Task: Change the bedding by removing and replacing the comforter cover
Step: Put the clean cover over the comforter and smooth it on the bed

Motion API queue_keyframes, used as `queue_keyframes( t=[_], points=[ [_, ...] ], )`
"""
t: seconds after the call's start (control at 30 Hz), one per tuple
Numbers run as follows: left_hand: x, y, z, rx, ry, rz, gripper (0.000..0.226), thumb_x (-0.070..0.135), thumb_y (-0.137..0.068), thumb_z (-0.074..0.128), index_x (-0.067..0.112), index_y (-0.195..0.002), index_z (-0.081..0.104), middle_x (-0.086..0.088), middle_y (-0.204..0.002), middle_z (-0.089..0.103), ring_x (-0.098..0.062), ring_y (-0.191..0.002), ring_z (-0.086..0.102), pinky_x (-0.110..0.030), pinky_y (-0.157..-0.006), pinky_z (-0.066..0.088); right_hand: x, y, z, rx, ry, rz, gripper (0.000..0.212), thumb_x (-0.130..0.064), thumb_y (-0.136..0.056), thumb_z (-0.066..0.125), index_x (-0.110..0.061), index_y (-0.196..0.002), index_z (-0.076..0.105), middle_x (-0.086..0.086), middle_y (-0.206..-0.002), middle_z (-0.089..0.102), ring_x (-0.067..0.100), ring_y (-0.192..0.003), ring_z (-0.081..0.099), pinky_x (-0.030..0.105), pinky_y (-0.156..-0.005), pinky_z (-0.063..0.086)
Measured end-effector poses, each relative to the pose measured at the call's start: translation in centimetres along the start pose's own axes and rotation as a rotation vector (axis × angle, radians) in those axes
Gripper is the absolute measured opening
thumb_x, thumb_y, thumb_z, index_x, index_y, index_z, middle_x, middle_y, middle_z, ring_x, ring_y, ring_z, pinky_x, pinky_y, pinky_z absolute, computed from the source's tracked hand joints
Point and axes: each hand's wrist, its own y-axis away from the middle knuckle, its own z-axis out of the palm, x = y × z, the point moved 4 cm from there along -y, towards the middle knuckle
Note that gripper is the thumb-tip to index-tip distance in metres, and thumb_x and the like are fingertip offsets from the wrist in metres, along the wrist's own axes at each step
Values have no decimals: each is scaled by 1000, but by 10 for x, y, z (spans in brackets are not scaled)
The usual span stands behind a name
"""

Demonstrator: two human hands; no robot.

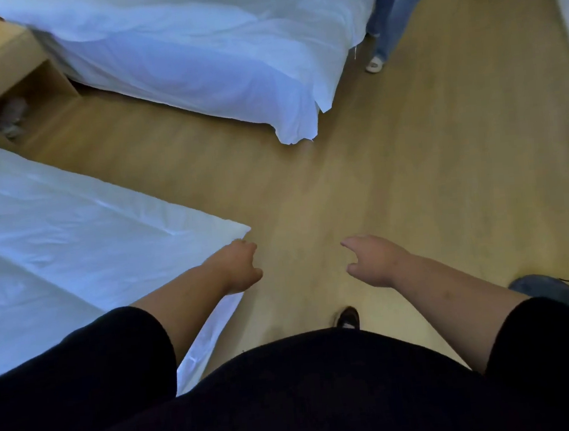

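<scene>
A: Entry, hands first. Left hand: held out low over the floor, just beside the near bed's corner. Fingers curl loosely inward, nothing between them. No contact with the fabric that I can confirm; the knuckles sit close under the corner tip.

B: Right hand?

A: Also empty. Extended over the wooden floor, forefinger stretched forward, other fingers relaxed and slightly bent. Well apart from any bedding. Both forearms bare, black sleeves pushed up toward the elbows.

B: Location of the task item?

A: White comforter cover lies spread flat on the near bed at left, smooth with a few creases, one corner pointing out toward the floor and an edge hanging down beside the left forearm. Whether a comforter is inside it, cannot tell.

B: Surroundings?

A: One dark shoe of the wearer on the floor between the arms. A second bed across the aisle, draped in rumpled white bedding that hangs to the floor at its corner. Wooden nightstand between the beds at upper left, something blurred in its open shelf. Another person in jeans stands at the far bed's end, white shoe visible. A grey object with a thin cable at right edge; unidentifiable.
</scene>
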Motion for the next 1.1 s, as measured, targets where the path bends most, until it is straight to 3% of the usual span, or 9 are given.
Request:
queue_keyframes(
  t=[0.27,0.47,0.57,0.63,0.73,0.8,0.9,1.0,1.1],
  points=[
    [-11,-142,-73,63,115,-193,50,31,-96,52,10,-142,44,-8,-144,45,-25,-128,48,-37,-103,44,32,-181,-105,-75,77,-149,64,-27,-98,51,-16,-156,28,4,-161,32,20,-146,32,28,-114,28],
    [-30,-188,-115,88,318,-380,58,31,-97,52,13,-149,36,-7,-151,40,-23,-134,43,-33,-106,38,10,-293,-210,-106,204,-306,63,-28,-97,50,-18,-156,30,2,-160,34,20,-145,34,30,-112,32],
    [-66,-202,-138,137,420,-488,48,28,-95,52,13,-140,47,-8,-144,47,-24,-125,50,-37,-102,44,-28,-341,-239,-143,252,-403,63,-26,-97,48,-19,-157,29,3,-161,32,21,-145,34,30,-111,32],
    [-94,-211,-152,162,497,-546,42,25,-94,53,9,-132,54,-11,-137,54,-23,-109,55,-33,-90,47,-60,-373,-251,-184,284,-464,63,-26,-99,47,-18,-158,26,5,-162,30,23,-146,32,31,-111,31],
    [-139,-231,-164,160,560,-643,44,26,-95,55,4,-133,53,-13,-138,52,-18,-99,49,-34,-83,43,-115,-427,-265,-228,345,-569,64,-29,-102,47,-17,-159,22,6,-163,27,23,-149,27,32,-114,28],
    [-172,-246,-171,154,593,-697,46,27,-94,56,4,-135,52,-13,-139,51,-17,-99,48,-37,-89,47,-156,-463,-276,-236,371,-611,63,-30,-102,48,-16,-159,22,6,-164,25,22,-149,25,31,-115,26],
    [-224,-262,-190,140,636,-742,48,29,-94,55,6,-136,50,-11,-140,50,-16,-100,48,-32,-82,42,-217,-509,-300,-239,403,-663,63,-28,-102,50,-13,-158,25,8,-163,27,24,-149,27,32,-116,26],
    [-272,-267,-225,152,661,-799,50,32,-95,54,7,-137,49,-11,-142,48,-26,-119,55,-37,-95,46,-273,-544,-328,-234,414,-709,63,-27,-101,52,-12,-157,27,10,-161,31,25,-147,31,33,-115,28],
    [-313,-270,-260,218,703,-860,50,33,-93,56,7,-136,50,-10,-141,49,-27,-124,54,-37,-97,46,-319,-575,-347,-255,438,-756,63,-27,-102,52,-10,-157,26,10,-161,30,26,-147,30,32,-116,27]
  ],
)
